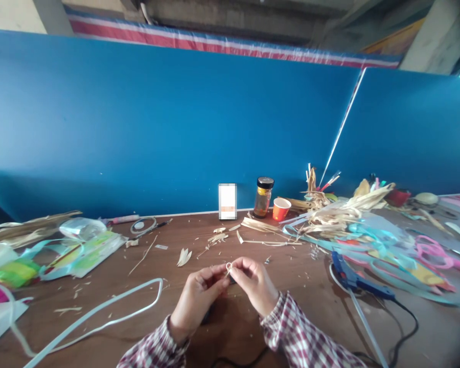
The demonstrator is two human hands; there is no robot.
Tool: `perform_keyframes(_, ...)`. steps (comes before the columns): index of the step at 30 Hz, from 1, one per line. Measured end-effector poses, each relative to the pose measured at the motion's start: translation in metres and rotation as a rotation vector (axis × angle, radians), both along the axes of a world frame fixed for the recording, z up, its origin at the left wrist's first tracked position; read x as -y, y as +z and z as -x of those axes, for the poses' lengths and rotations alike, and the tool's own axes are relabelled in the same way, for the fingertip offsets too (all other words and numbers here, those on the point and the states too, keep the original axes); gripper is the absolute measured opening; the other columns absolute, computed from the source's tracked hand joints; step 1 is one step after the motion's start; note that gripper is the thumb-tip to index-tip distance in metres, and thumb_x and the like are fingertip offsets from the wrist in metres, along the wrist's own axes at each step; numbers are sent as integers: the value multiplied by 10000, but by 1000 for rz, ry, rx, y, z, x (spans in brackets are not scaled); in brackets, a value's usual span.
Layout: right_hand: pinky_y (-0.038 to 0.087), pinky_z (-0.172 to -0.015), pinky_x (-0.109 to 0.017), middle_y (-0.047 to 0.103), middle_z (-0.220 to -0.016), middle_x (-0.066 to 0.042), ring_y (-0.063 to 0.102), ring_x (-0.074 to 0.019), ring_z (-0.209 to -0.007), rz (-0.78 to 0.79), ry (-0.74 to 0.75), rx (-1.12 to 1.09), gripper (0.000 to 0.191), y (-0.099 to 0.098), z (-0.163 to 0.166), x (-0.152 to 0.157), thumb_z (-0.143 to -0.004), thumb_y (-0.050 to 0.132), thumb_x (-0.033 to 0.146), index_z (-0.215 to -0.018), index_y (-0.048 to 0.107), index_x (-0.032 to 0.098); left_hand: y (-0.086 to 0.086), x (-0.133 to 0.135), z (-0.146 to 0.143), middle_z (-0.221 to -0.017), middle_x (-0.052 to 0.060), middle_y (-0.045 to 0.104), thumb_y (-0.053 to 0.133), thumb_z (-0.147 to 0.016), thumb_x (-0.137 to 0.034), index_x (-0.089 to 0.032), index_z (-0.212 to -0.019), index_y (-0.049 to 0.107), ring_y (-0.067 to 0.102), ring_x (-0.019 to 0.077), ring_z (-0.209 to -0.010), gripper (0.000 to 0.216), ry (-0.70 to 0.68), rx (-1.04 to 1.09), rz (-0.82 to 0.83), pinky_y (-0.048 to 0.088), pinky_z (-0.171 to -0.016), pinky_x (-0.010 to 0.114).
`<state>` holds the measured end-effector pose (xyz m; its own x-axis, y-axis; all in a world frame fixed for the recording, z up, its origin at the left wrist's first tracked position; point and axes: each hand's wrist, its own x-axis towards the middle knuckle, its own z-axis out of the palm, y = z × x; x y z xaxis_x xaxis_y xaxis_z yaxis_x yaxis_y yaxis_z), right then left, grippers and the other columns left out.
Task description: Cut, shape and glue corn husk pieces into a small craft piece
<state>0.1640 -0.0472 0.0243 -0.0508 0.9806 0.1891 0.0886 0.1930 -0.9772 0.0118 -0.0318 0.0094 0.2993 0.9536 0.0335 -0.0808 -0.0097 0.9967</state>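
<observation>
Between my fingertips, above the front middle of the table, is a thin pale strip [229, 266] bent into a small loop, probably corn husk or straw. My left hand [199, 295] pinches it from the left with thumb and forefinger. From the right, my right hand [256, 286] closes its thumb and forefinger on the same loop. A small dark thing shows just below the fingertips; I cannot make out what it is. Beyond my hands lie a pale husk piece [184, 257] and several dry scraps [219, 237].
To the right lies a blue glue gun [347, 276] with its black cord, near pink scissors [435, 253] and a husk heap [337, 212]. A lidded jar [263, 198] and orange paper cup [281, 210] stand by the blue partition [157, 122]. White tubing [111, 301] curves at left.
</observation>
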Motion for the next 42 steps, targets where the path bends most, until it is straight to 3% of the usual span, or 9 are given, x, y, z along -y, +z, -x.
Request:
perform_keyframes(11, 355, -500, -202, 554, -581, 21, 446, -89, -524, -13, -25, 77, 202, 4, 2, 1, -793, 585, 320, -709, 622, 140, -1, 3, -6, -646, 32, 671, 741, -642, -348, -137, -840, 730, 539, 106, -520, 290, 162, 39, 50, 458, -501, 216)
perform_keyframes(21, 365, -509, -210, 567, -591, 16, 477, -103, -543, -25, 6, 144, 225, 2, 4, 0, -817, 585, 334, -717, 651, 144, 2, 9, -2, -670, 29, 685, 645, -716, -265, -174, -695, 690, 614, 152, -621, 103, 354, -291, -415, 494, -599, 241)
perform_keyframes(27, 404, -580, -232, 557, -701, -11, 534, -125, -623, -274, -150, 422, 104, -1, 8, 6, -811, 579, 171, -725, 637, 169, -1, 10, -3, -665, 36, 697, 657, -708, -313, -155, -740, 680, 623, 157, -590, 163, 373, -259, -259, 497, -553, 236)
perform_keyframes(31, 405, -560, -225, 551, -696, -9, 531, -121, -607, -310, -147, 453, 112, 0, 10, 7, -807, 573, 138, -716, 627, 176, -3, 9, -2, -682, 47, 708, 656, -704, -336, -145, -743, 677, 646, 176, -617, 196, 369, -217, -182, 514, -565, 248)
perform_keyframes(36, 396, -537, -216, 552, -647, 3, 517, -116, -582, -229, -143, 359, 128, -1, 8, 5, -803, 586, 199, -683, 616, 168, 2, 10, -1, -666, 26, 687, 638, -717, -264, -183, -706, 686, 623, 159, -603, 95, 390, -387, -438, 494, -569, 237)
perform_keyframes(42, 371, -523, -206, 540, -616, 15, 493, -107, -566, -130, -119, 326, 129, -5, 5, 1, -784, 560, 171, -666, 611, 153, 10, 10, 3, -746, 46, 689, 574, -773, -169, -203, -776, 694, 633, 160, -682, 124, 228, -503, -705, 491, -639, 234)
